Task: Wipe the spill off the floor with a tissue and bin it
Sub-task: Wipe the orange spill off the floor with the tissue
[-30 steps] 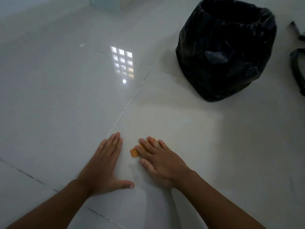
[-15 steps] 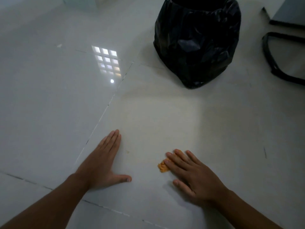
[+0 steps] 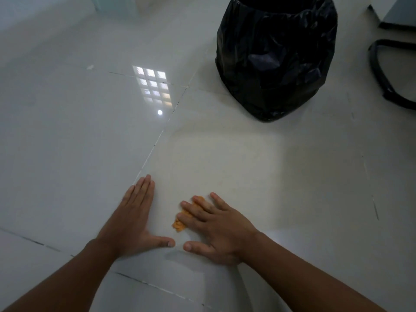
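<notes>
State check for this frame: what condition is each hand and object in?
Left hand: flat on floor, empty.
Right hand: fingers spread, pressing tissue down.
Crumpled orange-stained tissue: on floor, under right fingers.
Black bag-lined bin: upright, open.
Glossy white tiled floor: faint smears.

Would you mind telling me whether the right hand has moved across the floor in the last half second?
Yes. The right hand, pressing the orange tissue, has slid back left toward the planted left hand, so their thumbs nearly meet.

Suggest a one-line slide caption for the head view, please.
Right hand presses an orange-stained tissue flat on the tiled floor; left hand braces; lined bin beyond.
</notes>
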The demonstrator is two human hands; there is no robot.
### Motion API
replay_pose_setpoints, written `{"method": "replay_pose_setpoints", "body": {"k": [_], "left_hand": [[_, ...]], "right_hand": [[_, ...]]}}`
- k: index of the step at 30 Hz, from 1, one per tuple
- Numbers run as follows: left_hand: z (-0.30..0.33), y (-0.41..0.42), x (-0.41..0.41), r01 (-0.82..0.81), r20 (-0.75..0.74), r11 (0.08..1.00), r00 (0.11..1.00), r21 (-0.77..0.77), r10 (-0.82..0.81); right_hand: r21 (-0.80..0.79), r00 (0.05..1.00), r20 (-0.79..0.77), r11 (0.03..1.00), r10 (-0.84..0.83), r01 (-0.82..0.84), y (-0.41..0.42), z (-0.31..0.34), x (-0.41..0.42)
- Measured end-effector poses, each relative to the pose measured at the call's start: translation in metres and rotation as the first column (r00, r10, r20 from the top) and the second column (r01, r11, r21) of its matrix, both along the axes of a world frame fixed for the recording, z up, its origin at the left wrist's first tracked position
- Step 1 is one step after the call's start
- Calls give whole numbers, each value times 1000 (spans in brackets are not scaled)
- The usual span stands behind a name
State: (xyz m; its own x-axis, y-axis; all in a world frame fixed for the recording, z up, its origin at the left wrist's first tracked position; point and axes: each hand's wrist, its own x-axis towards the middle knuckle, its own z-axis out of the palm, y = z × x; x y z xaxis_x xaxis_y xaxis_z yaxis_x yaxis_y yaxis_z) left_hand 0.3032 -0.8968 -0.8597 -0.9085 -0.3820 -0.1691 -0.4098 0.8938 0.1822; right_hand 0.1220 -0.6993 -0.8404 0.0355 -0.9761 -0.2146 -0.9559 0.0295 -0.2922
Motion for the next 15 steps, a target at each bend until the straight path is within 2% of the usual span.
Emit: {"method": "replay_pose_setpoints", "body": {"k": [3, 7, 9, 11, 15], "left_hand": [[-1, -4, -7, 34, -6, 999, 999, 24, -34], [-2, -15, -20, -121, -80, 989, 989, 86, 128], [-4, -19, -24, -135, -81, 987, 987, 83, 142], [-6, -18, -24, -97, -63, 994, 993, 56, 100], [-11, -20, -22, -59, -30, 998, 998, -31, 58]], "right_hand": [[1, 998, 9, 998, -69, 69, -26, -2, 7], [26, 962, 49, 963, -270, 269, -56, -6, -12], [46, 922, 37, 922, -385, 383, -61, -6, -37], [73, 863, -2, 861, -505, 503, -54, -7, -68], [123, 627, -38, 619, -778, 776, -12, -8, -125]]}}
